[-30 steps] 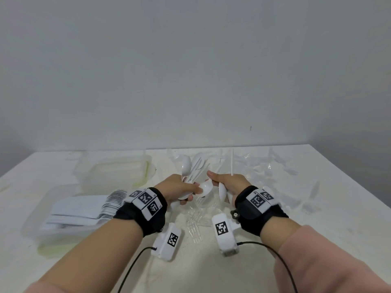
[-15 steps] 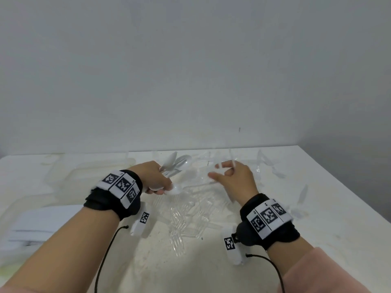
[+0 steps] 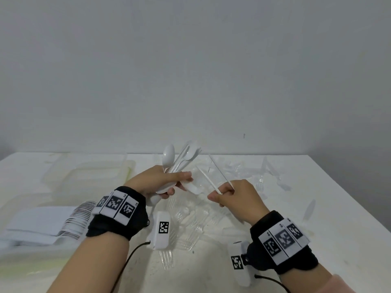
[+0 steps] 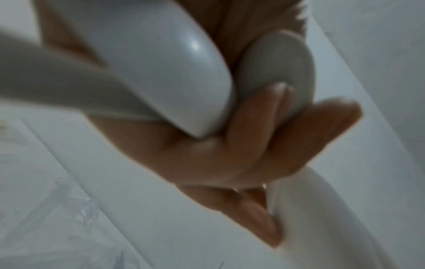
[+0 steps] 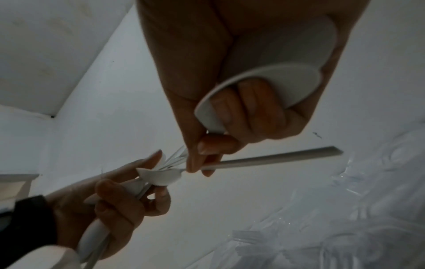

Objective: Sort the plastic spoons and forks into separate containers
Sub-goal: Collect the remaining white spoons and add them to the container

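White plastic spoons point(image 3: 179, 159): a bundle of several, gripped by the curled fingers of the left hand point(image 3: 160, 181) above the table point(image 3: 338, 208), bowls fanning upward and away from the person. Two further white plastic spoons point(image 3: 215, 178): held in the right hand point(image 3: 239, 197), handles pinched between thumb and fingers, bowls tucked against the palm as the right wrist view shows; handle tips point toward the left hand's bundle. Clear plastic forks point(image 3: 190, 225): a loose heap on the table between and below both wrists, more scattered toward the far right edge. Translucent rectangular plastic container point(image 3: 88, 176): far left, contents unclear. Second translucent container point(image 3: 31, 227): near left, holding stacked white cutlery. Step in hand, as judged: passing the right hand's spoons into the left bundle. Advised: align handles parallel first, slacken the left thumb only briefly, and keep the bowls nested so none slips out.
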{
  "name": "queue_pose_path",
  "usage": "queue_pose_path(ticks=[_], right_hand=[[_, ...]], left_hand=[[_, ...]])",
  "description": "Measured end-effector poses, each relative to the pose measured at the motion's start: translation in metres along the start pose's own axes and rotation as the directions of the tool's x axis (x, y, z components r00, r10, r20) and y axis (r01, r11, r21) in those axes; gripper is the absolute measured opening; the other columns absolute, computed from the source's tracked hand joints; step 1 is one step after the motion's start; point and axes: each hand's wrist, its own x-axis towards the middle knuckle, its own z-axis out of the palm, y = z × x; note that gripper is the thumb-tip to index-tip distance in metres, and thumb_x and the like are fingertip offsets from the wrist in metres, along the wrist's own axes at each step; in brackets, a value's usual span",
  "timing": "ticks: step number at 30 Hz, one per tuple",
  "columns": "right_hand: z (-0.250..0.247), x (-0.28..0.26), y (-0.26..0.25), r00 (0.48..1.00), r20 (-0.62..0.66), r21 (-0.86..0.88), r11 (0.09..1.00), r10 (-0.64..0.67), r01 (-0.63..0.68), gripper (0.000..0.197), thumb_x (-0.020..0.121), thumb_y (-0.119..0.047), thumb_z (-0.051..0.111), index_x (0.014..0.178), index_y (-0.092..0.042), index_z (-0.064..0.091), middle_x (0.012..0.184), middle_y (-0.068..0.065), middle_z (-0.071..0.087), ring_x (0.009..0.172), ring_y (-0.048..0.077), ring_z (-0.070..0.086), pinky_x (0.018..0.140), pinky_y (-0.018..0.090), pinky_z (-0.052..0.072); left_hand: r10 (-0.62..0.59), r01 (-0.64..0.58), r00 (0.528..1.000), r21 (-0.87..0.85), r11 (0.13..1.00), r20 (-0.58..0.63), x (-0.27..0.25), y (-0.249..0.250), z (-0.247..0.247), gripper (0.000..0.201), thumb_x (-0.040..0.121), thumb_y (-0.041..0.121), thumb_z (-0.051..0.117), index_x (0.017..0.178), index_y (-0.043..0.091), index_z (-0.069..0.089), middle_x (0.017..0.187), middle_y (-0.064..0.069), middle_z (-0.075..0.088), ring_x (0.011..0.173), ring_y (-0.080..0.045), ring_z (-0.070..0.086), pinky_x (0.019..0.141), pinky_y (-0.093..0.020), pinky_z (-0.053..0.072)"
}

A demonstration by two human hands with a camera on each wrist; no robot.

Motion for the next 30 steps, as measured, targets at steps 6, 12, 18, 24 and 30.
queue_pose_path(ticks=[6,12,18,24,30], right_hand=[[-0.004,0.009,0.005,1.0,0.0,0.174,0.985,0.02,-0.02,0.01,0.077,-0.02,0.079,0.076,-0.011,0.075,0.049,-0.01,0.062,0.048,-0.005,0.057,0.05,0.005,0.039],[0.003,0.019,0.009,0.997,0.054,0.257,0.964,0.051,-0.064,0.013,0.08,-0.027,0.077,0.077,-0.014,0.074,0.057,-0.004,0.066,0.056,0.003,0.061,0.057,0.012,0.045],[-0.007,0.034,-0.001,0.986,0.138,0.362,0.921,0.098,-0.142,0.017,0.092,-0.025,0.06,0.091,-0.018,0.075,0.078,0.001,0.072,0.07,0.005,0.065,0.059,0.017,0.043],[-0.007,0.055,-0.014,0.994,0.074,0.52,0.847,0.081,-0.108,0.021,0.087,-0.028,0.068,0.099,-0.011,0.071,0.081,0.003,0.075,0.067,0.009,0.061,0.054,0.019,0.047],[0.002,0.064,-0.018,0.995,0.001,0.592,0.802,0.095,-0.078,0.023,0.083,-0.029,0.072,0.097,-0.011,0.072,0.086,0.002,0.076,0.061,0.009,0.047,0.051,0.02,0.037]], left_hand=[[0.117,-0.126,0.991,-0.147,0.981,-0.065,0.003,-0.011,0.015,0.051,0.064,0.03,0.088,0.107,0.01,0.07,0.107,-0.01,0.073,0.044,-0.006,0.042,0.045,-0.015,0.037],[0.133,-0.176,0.977,-0.273,0.946,-0.167,0.012,-0.026,0.031,0.038,0.082,0.027,0.07,0.114,0.007,0.066,0.107,-0.008,0.073,0.045,-0.007,0.04,0.047,-0.015,0.036],[0.112,-0.16,0.978,-0.291,0.943,-0.174,0.015,-0.033,0.022,0.035,0.085,0.027,0.067,0.112,0.004,0.067,0.108,-0.006,0.073,0.044,-0.006,0.038,0.044,-0.014,0.034],[0.1,-0.127,0.99,-0.307,0.943,-0.101,0.014,-0.038,0.02,0.043,0.081,0.03,0.066,0.117,0.006,0.065,0.111,-0.008,0.072,0.042,-0.006,0.037,0.044,-0.014,0.032],[0.069,-0.094,0.994,-0.361,0.928,-0.08,0.019,-0.042,0.021,0.05,0.077,0.034,0.081,0.113,0.003,0.069,0.068,0.005,0.068,0.04,-0.006,0.037,0.042,-0.015,0.031]])
